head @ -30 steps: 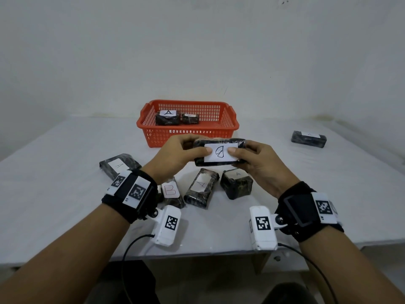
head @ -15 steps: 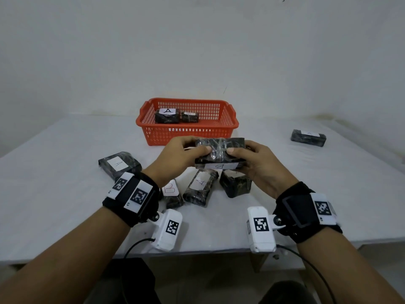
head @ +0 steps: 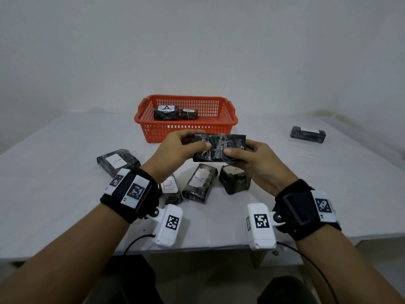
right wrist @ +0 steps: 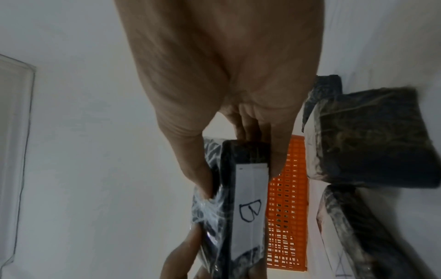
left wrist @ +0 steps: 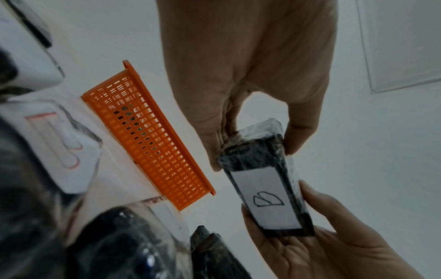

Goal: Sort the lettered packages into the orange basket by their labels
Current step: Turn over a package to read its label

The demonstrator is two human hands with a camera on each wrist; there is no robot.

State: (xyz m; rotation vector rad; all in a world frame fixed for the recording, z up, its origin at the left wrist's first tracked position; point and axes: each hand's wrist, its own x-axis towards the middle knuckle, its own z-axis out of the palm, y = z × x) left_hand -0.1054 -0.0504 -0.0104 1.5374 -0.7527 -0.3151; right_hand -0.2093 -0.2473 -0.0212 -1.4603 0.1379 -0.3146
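Note:
Both hands hold one dark plastic-wrapped package (head: 219,148) above the table, just in front of the orange basket (head: 186,130). My left hand (head: 201,140) pinches its left end and my right hand (head: 237,150) pinches its right end. In the head view its plain dark side faces up. The white label (left wrist: 264,196) with a handwritten B faces down, showing in the left wrist view and as the label (right wrist: 250,207) in the right wrist view. The basket holds a package marked A (head: 166,113) and a second package (head: 189,114).
On the white table (head: 65,194) below my hands lie a package marked A (head: 118,162), one marked B (head: 169,189), another A (head: 199,183) and a small package (head: 234,179). One more package (head: 308,134) lies far right. A wall stands behind the basket.
Both hands have turned the held package over: its B label faced up a second ago, then tipped toward me, and now faces down. The hands stayed in front of the basket.

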